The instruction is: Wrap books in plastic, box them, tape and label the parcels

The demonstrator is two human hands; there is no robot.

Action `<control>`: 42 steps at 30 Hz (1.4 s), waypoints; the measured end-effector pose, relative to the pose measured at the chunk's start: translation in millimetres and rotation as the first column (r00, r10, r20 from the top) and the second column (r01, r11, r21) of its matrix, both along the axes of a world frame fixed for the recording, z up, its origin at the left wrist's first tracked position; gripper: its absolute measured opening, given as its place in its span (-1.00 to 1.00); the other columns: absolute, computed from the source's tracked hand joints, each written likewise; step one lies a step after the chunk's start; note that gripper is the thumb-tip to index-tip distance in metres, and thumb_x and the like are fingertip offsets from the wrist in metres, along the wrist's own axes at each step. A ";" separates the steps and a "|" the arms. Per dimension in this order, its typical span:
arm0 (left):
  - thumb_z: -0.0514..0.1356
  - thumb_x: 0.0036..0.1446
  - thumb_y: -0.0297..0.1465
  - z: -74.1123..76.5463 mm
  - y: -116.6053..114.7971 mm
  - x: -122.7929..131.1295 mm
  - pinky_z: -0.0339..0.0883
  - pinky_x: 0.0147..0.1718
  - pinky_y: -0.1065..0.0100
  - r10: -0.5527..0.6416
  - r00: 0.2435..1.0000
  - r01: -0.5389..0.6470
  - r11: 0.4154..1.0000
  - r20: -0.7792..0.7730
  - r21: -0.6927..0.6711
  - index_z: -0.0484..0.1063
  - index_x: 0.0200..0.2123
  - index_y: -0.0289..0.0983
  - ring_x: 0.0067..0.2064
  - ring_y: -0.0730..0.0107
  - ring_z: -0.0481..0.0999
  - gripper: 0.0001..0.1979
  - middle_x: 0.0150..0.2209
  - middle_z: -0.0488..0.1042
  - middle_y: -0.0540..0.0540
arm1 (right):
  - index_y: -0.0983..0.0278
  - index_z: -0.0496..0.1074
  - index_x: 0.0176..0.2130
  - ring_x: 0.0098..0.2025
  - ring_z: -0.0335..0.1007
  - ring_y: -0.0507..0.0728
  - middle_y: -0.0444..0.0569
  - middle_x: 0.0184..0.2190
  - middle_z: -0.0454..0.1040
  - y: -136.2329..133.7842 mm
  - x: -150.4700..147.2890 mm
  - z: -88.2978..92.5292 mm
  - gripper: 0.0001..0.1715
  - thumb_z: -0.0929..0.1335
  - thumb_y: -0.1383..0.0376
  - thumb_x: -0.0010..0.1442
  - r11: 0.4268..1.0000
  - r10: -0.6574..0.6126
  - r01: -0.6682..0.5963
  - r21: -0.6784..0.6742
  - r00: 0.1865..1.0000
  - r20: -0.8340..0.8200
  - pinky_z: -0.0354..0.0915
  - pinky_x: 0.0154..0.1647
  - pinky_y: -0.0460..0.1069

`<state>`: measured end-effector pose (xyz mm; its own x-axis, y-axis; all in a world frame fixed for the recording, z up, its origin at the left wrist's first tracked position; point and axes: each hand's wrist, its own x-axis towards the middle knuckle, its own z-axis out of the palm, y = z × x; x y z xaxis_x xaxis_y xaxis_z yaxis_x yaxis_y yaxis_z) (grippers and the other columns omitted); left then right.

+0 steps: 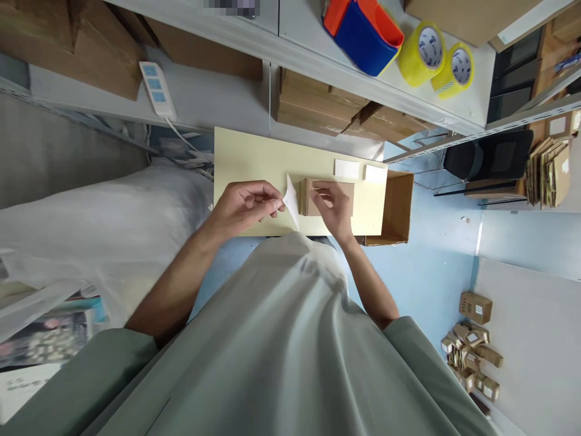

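My left hand [254, 206] pinches a white paper slip, likely a label [291, 201], between thumb and fingertips. The slip stands on edge, slightly curved, with small print on it, left of a small brown cardboard box [305, 206]. Over that box is my right hand [333, 209], fingers bent and a little apart, with nothing visible between them; whether it touches the box I cannot tell. Both hands are above a pale yellow tabletop [254, 151]. Near its back right edge lie two white rectangular cards [347, 168].
An open cardboard carton [399, 209] stands right of the table. Overhead, a shelf holds a blue and orange tape dispenser [363, 36] and yellow tape rolls [422, 53]. A power strip [157, 89] is at the back left. A large white bag [104, 212] bulges at left.
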<state>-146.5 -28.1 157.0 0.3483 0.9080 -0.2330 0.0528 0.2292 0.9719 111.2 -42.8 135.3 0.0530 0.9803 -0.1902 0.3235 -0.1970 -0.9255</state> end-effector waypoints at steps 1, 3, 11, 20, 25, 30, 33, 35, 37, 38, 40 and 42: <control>0.40 0.25 -0.09 0.9 -1.3 -0.2 0.48 -0.39 0.33 -0.002 1.000 0.002 1.000 -0.007 0.020 0.63 -0.30 -0.21 -0.32 0.27 0.65 -0.70 -0.35 0.67 -0.12 | 0.13 0.68 -0.05 0.06 0.65 0.22 0.05 0.03 0.70 -3.7 -7.1 6.4 -0.39 0.53 -0.31 0.35 0.999 0.042 -0.042 0.012 0.999 0.007 0.63 0.15 0.18; 0.39 0.27 -0.10 2.3 -4.2 -0.9 0.51 -0.34 0.33 -0.004 1.000 0.006 0.998 -0.024 0.067 0.63 -0.30 -0.21 -0.31 0.29 0.65 -0.71 -0.34 0.67 -0.10 | 0.13 0.71 -0.10 -0.01 0.64 0.20 0.02 -0.04 0.69 -11.0 -20.4 20.5 -0.43 0.50 -0.28 0.41 0.991 0.134 -0.134 0.018 0.991 0.004 0.63 0.06 0.15; 0.33 0.31 -0.14 -0.9 -15.6 -9.5 0.51 -0.29 0.35 -0.022 0.990 0.048 0.982 -0.138 0.184 0.66 -0.25 -0.21 -0.28 0.31 0.63 -0.74 -0.28 0.70 -0.08 | 0.11 0.74 -0.18 -0.12 0.62 0.15 -0.04 -0.19 0.65 -23.3 -47.3 44.3 -0.51 0.56 -0.23 0.39 0.975 0.222 -0.222 0.028 0.975 0.005 0.59 -0.07 0.11; 0.29 0.30 -0.19 -6.0 -24.8 -9.7 0.48 -0.35 0.38 -0.056 0.982 0.101 0.963 -0.181 0.248 0.66 -0.26 -0.19 -0.29 0.33 0.63 -0.78 -0.28 0.70 -0.06 | 0.13 0.70 -0.23 -0.17 0.60 0.14 -0.05 -0.21 0.67 -31.6 -47.8 41.7 -0.51 0.54 -0.21 0.38 0.979 0.202 -0.202 0.002 0.979 0.020 0.57 -0.12 0.08; 0.28 0.27 -0.21 -14.7 -28.1 -10.0 0.49 -0.32 0.37 -0.041 0.973 0.100 0.962 -0.227 0.255 0.63 -0.29 -0.19 -0.29 0.33 0.62 -0.79 -0.30 0.70 -0.05 | 0.16 0.63 -0.23 -0.15 0.61 0.15 -0.03 -0.17 0.66 -33.3 -42.6 37.3 -0.50 0.49 -0.19 0.41 0.975 0.222 -0.220 -0.041 0.974 0.051 0.56 -0.10 0.08; 0.32 0.15 -0.27 -45.2 -22.5 -30.6 0.51 -0.27 0.33 0.026 0.943 0.048 0.975 -0.332 0.215 0.62 -0.34 -0.16 -0.29 0.30 0.63 -0.89 -0.30 0.71 -0.03 | 0.18 0.57 -0.23 -0.17 0.62 0.16 -0.02 -0.21 0.65 -28.2 -19.2 23.3 -0.51 0.49 -0.17 0.37 0.984 0.161 -0.157 -0.084 0.986 0.039 0.55 -0.11 0.08; 0.35 0.10 -0.27 -70.9 -15.0 -50.8 0.50 -0.25 0.31 0.091 0.922 -0.022 0.983 -0.377 0.183 0.63 -0.38 -0.13 -0.29 0.26 0.65 -0.91 -0.34 0.70 -0.02 | 0.18 0.55 -0.23 -0.21 0.61 0.16 -0.04 -0.28 0.64 -23.9 2.4 16.4 -0.52 0.51 -0.16 0.33 0.990 0.084 -0.079 -0.115 0.996 0.033 0.54 -0.16 0.07; 0.36 0.11 -0.22 -82.3 -11.4 -57.9 0.48 -0.27 0.30 0.107 0.925 -0.054 0.987 -0.366 0.152 0.66 -0.38 -0.13 -0.28 0.23 0.67 -0.86 -0.35 0.71 -0.06 | 0.19 0.56 -0.22 -0.21 0.61 0.17 -0.03 -0.29 0.64 -22.6 12.7 14.9 -0.51 0.52 -0.16 0.31 0.992 0.064 -0.060 -0.114 0.998 0.030 0.53 -0.19 0.07; 0.38 0.15 -0.15 -84.7 -10.7 -53.9 0.48 -0.28 0.30 0.089 0.945 -0.054 0.991 -0.315 0.118 0.70 -0.33 -0.15 -0.23 0.19 0.70 -0.79 -0.29 0.75 -0.11 | 0.18 0.57 -0.21 -0.21 0.62 0.18 -0.03 -0.30 0.64 -22.8 15.8 15.2 -0.48 0.53 -0.19 0.31 0.992 0.069 -0.066 -0.111 0.997 0.025 0.53 -0.19 0.08; 0.40 0.17 -0.10 -82.4 -11.4 -47.3 0.49 -0.27 0.30 0.075 0.957 -0.048 0.994 -0.280 0.102 0.72 -0.29 -0.16 -0.21 0.18 0.70 -0.74 -0.24 0.76 -0.14 | 0.18 0.56 -0.21 -0.20 0.62 0.18 -0.04 -0.30 0.63 -23.3 14.5 15.6 -0.46 0.53 -0.22 0.31 0.991 0.078 -0.075 -0.112 0.997 0.022 0.54 -0.18 0.08; 0.44 0.19 0.00 -73.2 -13.8 -26.9 0.50 -0.27 0.31 0.051 0.977 -0.036 0.997 -0.209 0.073 0.75 -0.16 -0.17 -0.17 0.17 0.69 -0.62 -0.12 0.79 -0.18 | 0.17 0.56 -0.22 -0.21 0.62 0.17 -0.04 -0.30 0.63 -24.7 7.8 16.0 -0.42 0.52 -0.27 0.30 0.988 0.102 -0.099 -0.117 0.995 0.013 0.54 -0.18 0.07; 0.44 0.21 0.07 -62.3 -16.6 -2.5 0.49 -0.28 0.32 0.023 0.989 -0.015 0.999 -0.143 0.051 0.75 -0.01 -0.19 -0.17 0.19 0.67 -0.50 -0.01 0.78 -0.21 | 0.17 0.55 -0.23 -0.20 0.62 0.16 -0.05 -0.29 0.64 -26.2 -1.2 15.6 -0.39 0.51 -0.30 0.30 0.985 0.127 -0.126 -0.115 0.992 0.000 0.54 -0.18 0.07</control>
